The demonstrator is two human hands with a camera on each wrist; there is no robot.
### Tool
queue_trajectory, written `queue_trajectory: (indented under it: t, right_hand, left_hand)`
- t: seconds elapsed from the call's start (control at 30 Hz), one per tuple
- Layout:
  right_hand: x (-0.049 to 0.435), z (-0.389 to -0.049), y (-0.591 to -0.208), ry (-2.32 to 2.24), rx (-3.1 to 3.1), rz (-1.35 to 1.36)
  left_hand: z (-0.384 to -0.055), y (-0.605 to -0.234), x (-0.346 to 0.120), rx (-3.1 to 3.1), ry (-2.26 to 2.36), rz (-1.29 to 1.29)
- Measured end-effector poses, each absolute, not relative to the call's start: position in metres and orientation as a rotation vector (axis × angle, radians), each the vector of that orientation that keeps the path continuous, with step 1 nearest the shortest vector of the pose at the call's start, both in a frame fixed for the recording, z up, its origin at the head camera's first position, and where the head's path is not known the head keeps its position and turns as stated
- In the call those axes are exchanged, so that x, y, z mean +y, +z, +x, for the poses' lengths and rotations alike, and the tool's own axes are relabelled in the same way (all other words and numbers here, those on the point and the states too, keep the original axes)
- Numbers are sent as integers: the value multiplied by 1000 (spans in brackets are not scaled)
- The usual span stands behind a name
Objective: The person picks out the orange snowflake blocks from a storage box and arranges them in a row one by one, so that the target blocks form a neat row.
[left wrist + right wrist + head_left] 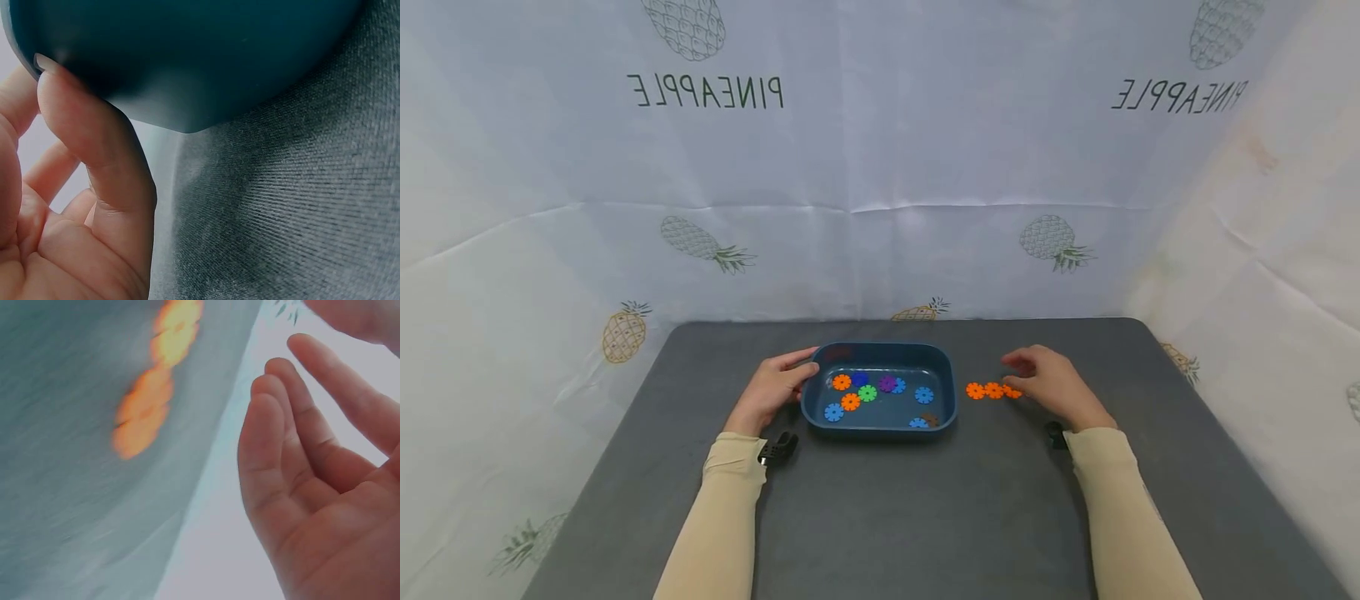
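Though they're small, orange discs (993, 390), seemingly notched

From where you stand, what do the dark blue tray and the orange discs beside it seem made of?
Dark blue tray: probably molded plastic, fairly glossy, since light glints inside its smooth walls.

Orange discs: likely plastic, given their even, bright color and notched edges; finish unclear.

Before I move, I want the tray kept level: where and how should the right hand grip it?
Probably the right rim of the tray, pinched from the right: its wall rises around an open top, and the left hand holds the opposite end. Come in above the orange discs beside it.
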State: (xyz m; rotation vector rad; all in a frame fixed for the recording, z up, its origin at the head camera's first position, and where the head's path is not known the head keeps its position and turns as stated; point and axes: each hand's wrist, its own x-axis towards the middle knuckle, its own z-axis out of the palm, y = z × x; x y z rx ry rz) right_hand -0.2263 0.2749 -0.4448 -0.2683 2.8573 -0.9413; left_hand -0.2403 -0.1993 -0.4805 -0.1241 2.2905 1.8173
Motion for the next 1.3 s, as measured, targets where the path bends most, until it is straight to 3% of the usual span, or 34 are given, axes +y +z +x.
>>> queue_trajectory:
  t: [0.53,0.8,1.3]
  right_hand:
    - [162,-270,-390,-651,2719,-782]
    - [110,-274,-390,-425,2643,-1019]
    - [32,-272,-407,-234,2494,-1182]
  left_hand:
    - [-242,-481,-203,2301,1802,-128]
    - [-244,-482,-206,2307,1808,-120]
    - [-242,-484,-205,2256,1861,-70]
